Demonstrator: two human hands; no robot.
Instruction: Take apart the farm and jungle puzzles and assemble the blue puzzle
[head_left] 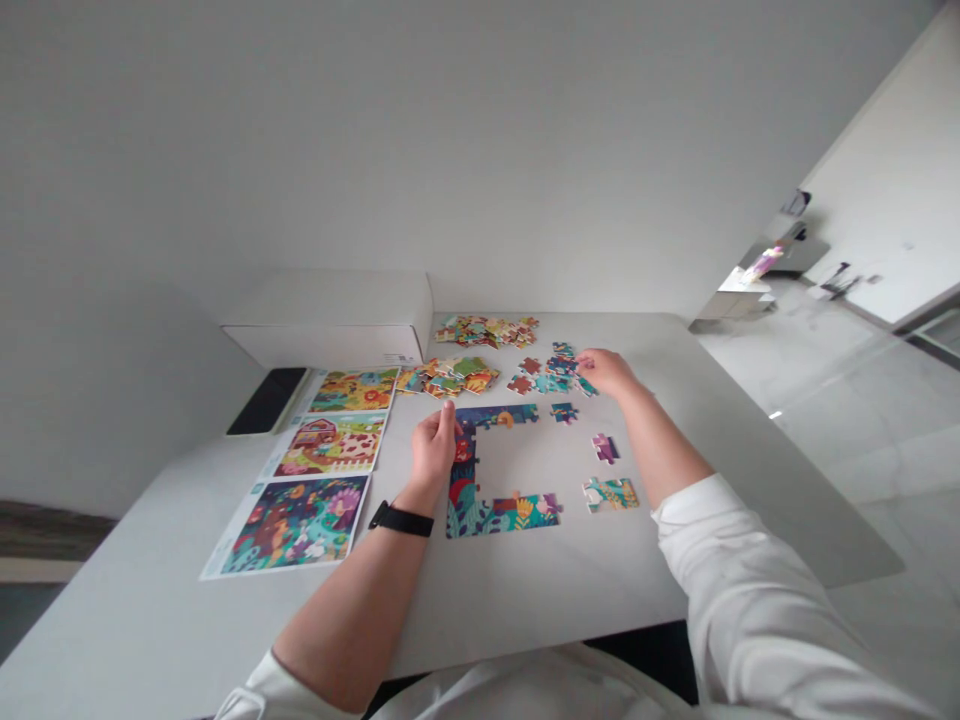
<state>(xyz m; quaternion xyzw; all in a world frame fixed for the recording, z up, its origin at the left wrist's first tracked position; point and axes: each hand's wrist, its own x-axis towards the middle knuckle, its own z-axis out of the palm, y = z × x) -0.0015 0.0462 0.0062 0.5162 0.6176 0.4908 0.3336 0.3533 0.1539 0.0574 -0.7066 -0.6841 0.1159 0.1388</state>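
A partly joined jigsaw puzzle (463, 490) lies on the table, its left side, part of its top and part of its bottom connected in a C shape. My left hand (435, 445) rests against its upper left edge, fingers curled and thumb pointing up; whatever the fingers hold, if anything, is hidden. At the far right, my right hand (606, 370) pinches at the edge of a small group of blue and teal puzzle pieces (555, 382). Loose nearby are a dark blue piece (564, 412), a purple piece (604, 448) and a joined teal and yellow strip (611, 494).
Two piles of mixed pieces, a back pile (487, 330) and a nearer pile (450, 376), lie near the wall. A picture sheet (300, 470) with three scenes is on the left, beside a dark phone (268, 401). Behind them stands a white box (330, 345).
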